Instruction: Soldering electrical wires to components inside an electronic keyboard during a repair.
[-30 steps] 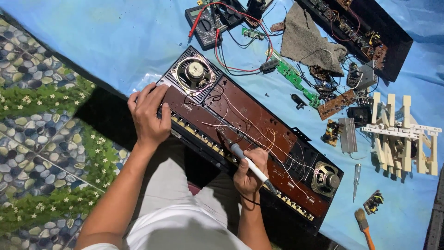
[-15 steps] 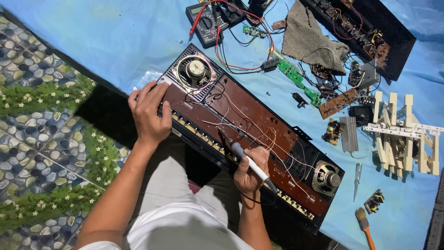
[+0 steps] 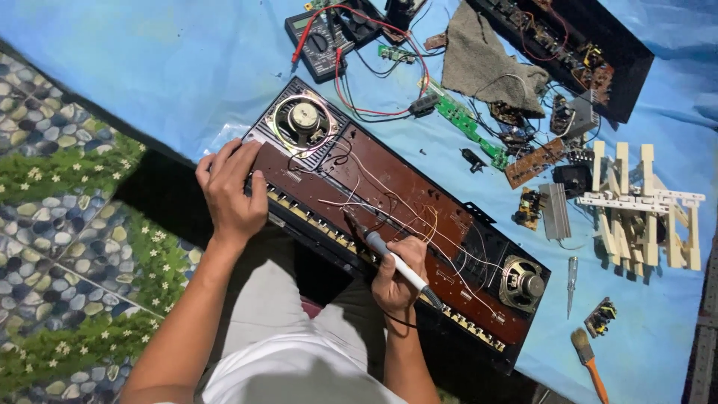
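An opened electronic keyboard (image 3: 419, 209) lies upside down across my lap and a blue sheet, its brown circuit board, thin wires and two round speakers showing. My left hand (image 3: 230, 191) rests flat on the near left edge of the keyboard, beside the left speaker (image 3: 303, 120), fingers spread. My right hand (image 3: 395, 278) grips a soldering iron (image 3: 389, 254) with a white and black handle. The iron's tip points up-left and touches the board near a bundle of white wires.
A black multimeter (image 3: 320, 34) with red and black leads lies at the top. A grey cloth (image 3: 486, 63), a green circuit strip (image 3: 471, 127), a second open black case (image 3: 576, 52), white keyboard keys (image 3: 643, 206), a screwdriver (image 3: 570, 284) and a brush (image 3: 587, 359) lie to the right.
Both hands stay in about the same places on the keyboard; the soldering iron tip remains on the board. The view shifts only slightly.
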